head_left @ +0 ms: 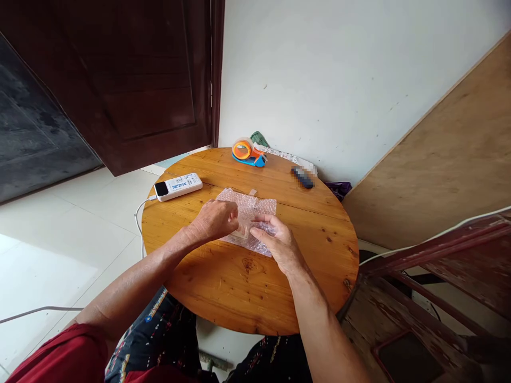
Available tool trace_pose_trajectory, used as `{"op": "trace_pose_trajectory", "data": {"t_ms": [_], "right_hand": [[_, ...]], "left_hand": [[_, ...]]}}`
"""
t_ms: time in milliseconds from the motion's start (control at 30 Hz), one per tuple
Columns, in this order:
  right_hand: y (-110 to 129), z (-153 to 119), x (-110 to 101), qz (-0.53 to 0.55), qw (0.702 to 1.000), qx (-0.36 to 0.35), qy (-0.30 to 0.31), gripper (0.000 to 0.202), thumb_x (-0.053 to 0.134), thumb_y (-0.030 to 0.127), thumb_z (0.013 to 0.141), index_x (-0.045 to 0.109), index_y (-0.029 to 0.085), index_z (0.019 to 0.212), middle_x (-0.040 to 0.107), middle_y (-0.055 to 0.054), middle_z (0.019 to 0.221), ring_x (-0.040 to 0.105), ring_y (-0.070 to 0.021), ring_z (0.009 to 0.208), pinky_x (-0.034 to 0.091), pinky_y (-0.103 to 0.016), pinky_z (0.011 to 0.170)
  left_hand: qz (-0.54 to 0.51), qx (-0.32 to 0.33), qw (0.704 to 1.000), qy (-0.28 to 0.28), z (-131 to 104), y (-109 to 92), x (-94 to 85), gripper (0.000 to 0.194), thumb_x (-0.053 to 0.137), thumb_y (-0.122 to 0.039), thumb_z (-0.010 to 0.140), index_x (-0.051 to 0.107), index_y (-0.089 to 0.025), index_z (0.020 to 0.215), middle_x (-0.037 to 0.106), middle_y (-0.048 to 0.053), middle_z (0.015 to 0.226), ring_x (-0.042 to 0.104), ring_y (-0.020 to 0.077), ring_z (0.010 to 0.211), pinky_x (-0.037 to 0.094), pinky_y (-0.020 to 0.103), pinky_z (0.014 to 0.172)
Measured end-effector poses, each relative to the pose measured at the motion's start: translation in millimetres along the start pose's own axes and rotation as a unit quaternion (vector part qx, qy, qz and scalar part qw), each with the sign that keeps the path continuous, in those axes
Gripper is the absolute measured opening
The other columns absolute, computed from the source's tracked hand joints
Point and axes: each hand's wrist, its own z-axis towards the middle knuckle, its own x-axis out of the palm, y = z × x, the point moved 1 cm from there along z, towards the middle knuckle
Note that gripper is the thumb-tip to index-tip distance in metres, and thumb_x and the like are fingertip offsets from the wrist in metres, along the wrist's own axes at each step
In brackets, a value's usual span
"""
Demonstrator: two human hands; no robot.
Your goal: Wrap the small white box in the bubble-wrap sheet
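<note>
A sheet of clear bubble wrap (261, 244) lies on the round wooden table (247, 287), with a clear, pale item (241, 230) on its middle that is hard to make out. Over the wrap's left part is my left hand (219, 218), its fingers curled together; whatever they hold, if anything, is hidden. My right hand (279, 239) rests at the right side of the wrap, thumb and fingers apart, beside the clear item. A small piece of tape (253, 192) shows at the wrap's far edge.
An orange and blue tape dispenser (249, 153) stands at the table's far edge. A white device (178, 186) with a cable lies at the left. Toward the far right is a dark, blurred object (302, 177). A white wall and a dark door are behind.
</note>
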Motion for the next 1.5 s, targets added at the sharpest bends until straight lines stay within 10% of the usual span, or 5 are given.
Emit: {"op": "trace_pose_trajectory", "data": {"t_ms": [167,533,967,1167,1500], "right_hand": [[4.3,3.3,8.1,-0.008,1.0,0.01,-0.005,0.017,0.068,0.038,0.072,0.065,0.022,0.07,0.074,-0.003,0.083,0.065,-0.0207,0.077,0.049,-0.032,0.07],[2.3,-2.7,9.0,0.087,0.991,0.086,-0.044,0.022,0.073,0.038,0.063,0.061,0.019,0.064,0.064,0.001,0.064,0.05,-0.0122,0.058,0.037,-0.025,0.055],[7.0,-9.2,-12.3,-0.105,0.993,0.032,-0.041,0.019,0.063,0.039,0.074,0.06,0.02,0.072,0.058,0.001,0.062,0.052,-0.0157,0.059,0.04,-0.029,0.058],[56.7,-38.1,-6.2,-0.375,0.882,-0.278,-0.063,0.018,0.048,0.021,0.095,0.066,0.021,0.092,0.071,-0.007,0.097,0.061,-0.0228,0.091,0.044,-0.038,0.084],[56.2,-35.0,28.4,-0.54,0.794,-0.257,0.107,0.014,0.064,0.018,0.089,0.066,0.021,0.102,0.067,-0.008,0.098,0.058,-0.0248,0.091,0.041,-0.039,0.081]], "left_hand": [[-0.103,0.022,0.994,0.005,-0.9,7.3,-4.9,0.012,0.056,-0.017,0.078,0.068,-0.019,0.081,0.074,0.002,0.084,0.068,0.0186,0.079,0.051,0.029,0.075],[-0.218,0.019,0.974,0.052,9.8,17.1,16.2,0.004,0.065,-0.019,0.075,0.067,-0.015,0.073,0.067,-0.001,0.071,0.06,0.0134,0.07,0.043,0.023,0.065],[-0.267,0.013,0.961,0.077,5.2,12.2,24.3,0.008,0.067,-0.016,0.071,0.062,-0.016,0.066,0.057,-0.005,0.064,0.052,0.0108,0.065,0.037,0.021,0.06],[-0.273,0.026,0.958,0.078,7.8,12.4,25.1,0.005,0.069,-0.014,0.07,0.063,-0.015,0.07,0.061,-0.004,0.068,0.055,0.0108,0.067,0.041,0.02,0.062],[-0.24,-0.021,0.968,-0.072,-13.9,30.7,9.6,0.016,0.06,-0.025,0.08,0.068,-0.017,0.091,0.071,0.003,0.082,0.064,0.0154,0.076,0.05,0.027,0.072]]}}
